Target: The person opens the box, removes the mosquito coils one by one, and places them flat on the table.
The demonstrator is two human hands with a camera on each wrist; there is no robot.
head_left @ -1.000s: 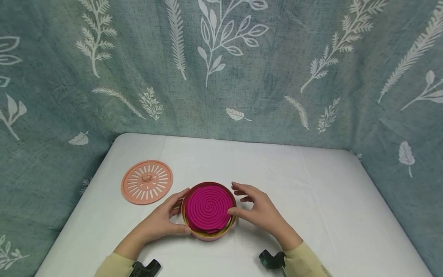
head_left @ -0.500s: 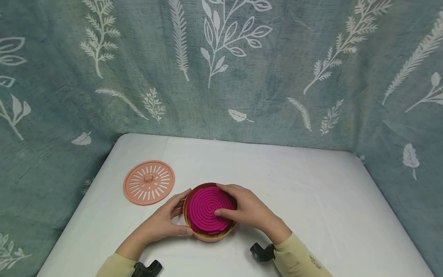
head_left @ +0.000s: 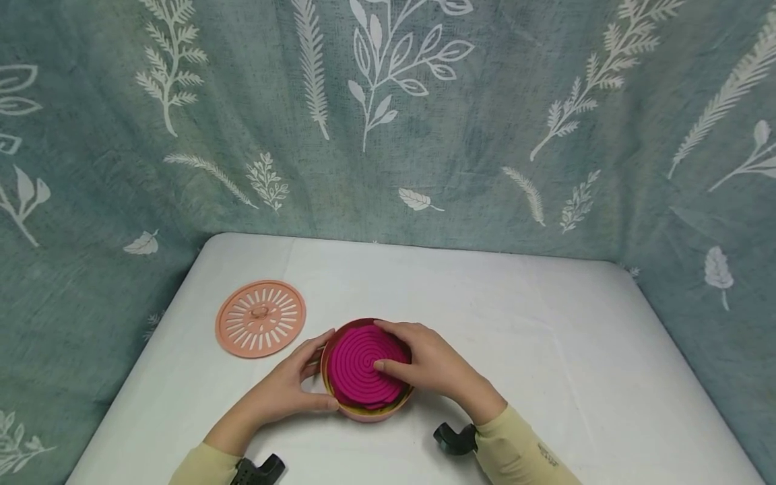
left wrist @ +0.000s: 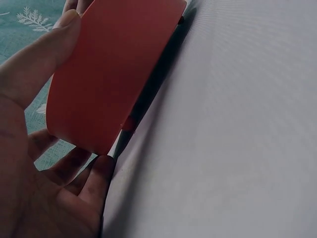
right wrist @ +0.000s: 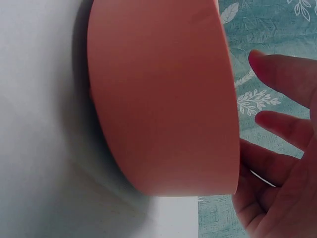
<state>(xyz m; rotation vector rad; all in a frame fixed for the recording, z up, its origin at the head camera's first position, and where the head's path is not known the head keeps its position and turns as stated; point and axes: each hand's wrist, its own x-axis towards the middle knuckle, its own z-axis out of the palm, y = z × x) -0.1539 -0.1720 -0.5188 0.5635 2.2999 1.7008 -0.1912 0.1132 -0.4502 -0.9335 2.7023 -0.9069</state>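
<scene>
A round coral container with a yellowish inner edge stands on the white table. In it lies a magenta disc with a spiral pattern, and another magenta edge shows beneath its front. My left hand grips the container's left side, thumb at the front and fingers behind; the left wrist view shows them against the coral wall. My right hand reaches over the right rim, its thumb over the disc's middle and its index finger near the far edge. Its fingers are spread beside the rim in the right wrist view.
A round coral lid with radial slots and a small knob lies flat to the left, behind my left hand. A green leaf-patterned cloth hangs around the back and sides of the white table.
My right hand has moved left from beside the container to over the magenta disc, where it stays during the last half second. The left hand keeps its grip on the container.
</scene>
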